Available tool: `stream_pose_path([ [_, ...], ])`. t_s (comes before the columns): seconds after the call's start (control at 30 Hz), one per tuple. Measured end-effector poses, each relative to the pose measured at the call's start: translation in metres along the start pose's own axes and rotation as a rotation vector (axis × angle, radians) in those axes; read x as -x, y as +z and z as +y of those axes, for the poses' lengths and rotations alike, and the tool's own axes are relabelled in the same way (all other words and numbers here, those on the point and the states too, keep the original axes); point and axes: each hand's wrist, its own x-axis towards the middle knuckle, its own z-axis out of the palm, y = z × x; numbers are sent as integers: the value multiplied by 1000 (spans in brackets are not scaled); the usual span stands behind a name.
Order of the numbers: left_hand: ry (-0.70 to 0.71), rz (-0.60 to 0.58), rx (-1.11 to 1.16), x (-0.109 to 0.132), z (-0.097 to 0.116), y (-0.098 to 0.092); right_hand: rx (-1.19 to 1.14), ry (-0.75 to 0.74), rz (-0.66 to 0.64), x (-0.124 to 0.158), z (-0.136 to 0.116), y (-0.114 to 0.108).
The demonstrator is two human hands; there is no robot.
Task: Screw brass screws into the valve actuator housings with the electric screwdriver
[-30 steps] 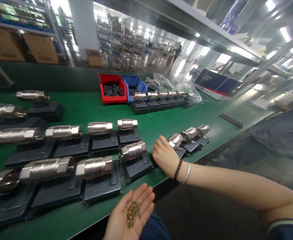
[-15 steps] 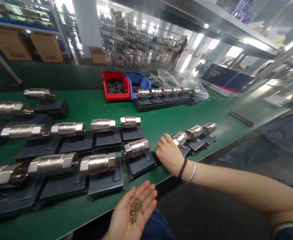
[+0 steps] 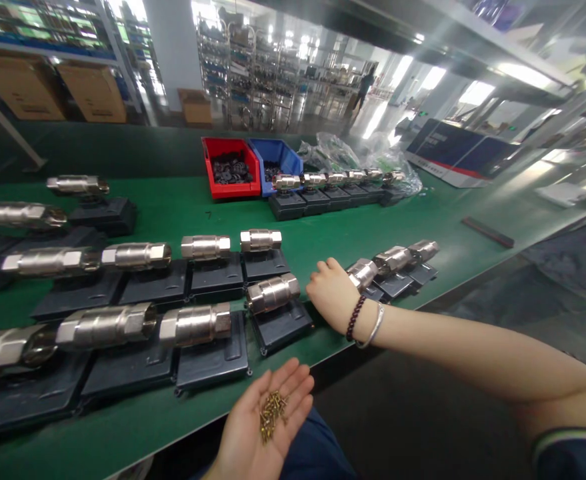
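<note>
My left hand (image 3: 260, 427) lies palm up below the bench edge, its fingers stretched out flat. A small heap of brass-coloured screws (image 3: 273, 415) rests in its palm. My right hand (image 3: 331, 293) is over the bench edge, fingers curled down. The fingertips and anything between them are hidden behind the hand. It is between a hex-ended metal pipe fitting (image 3: 273, 293) on a dark flat housing (image 3: 281, 327) to its left and another metal fitting (image 3: 363, 273) to its right. Further fittings on dark housings stand in rows to the left, including a near one (image 3: 195, 325).
On the green bench (image 3: 173, 200) stand a red bin (image 3: 233, 189) and a blue bin (image 3: 281, 148) with small dark parts. Beside them are more fittings, plastic wrap (image 3: 340, 152) and a printed box (image 3: 460, 152). A dark bar (image 3: 487, 231) lies at right. A person (image 3: 366, 87) stands far off.
My right hand has shifted slightly up and left, beside the same fitting. My left hand stays nearly still with the screws. The view has turned slightly.
</note>
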Motion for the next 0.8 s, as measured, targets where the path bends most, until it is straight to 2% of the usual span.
stream_pose_path([
  [0.13, 8, -7, -2, 1, 1, 1, 9, 38, -52, -3, -3, -4],
  [0.27, 11, 39, -6, 2, 2, 2, 14, 29, -86, -5, -3, -7],
  [0.63, -10, -17, -3, -1, 0, 1, 20, -17, -54, -4, 4, -1],
  [0.8, 14, 16, -6, 1, 1, 3, 21, -23, -41, -5, 3, -3],
])
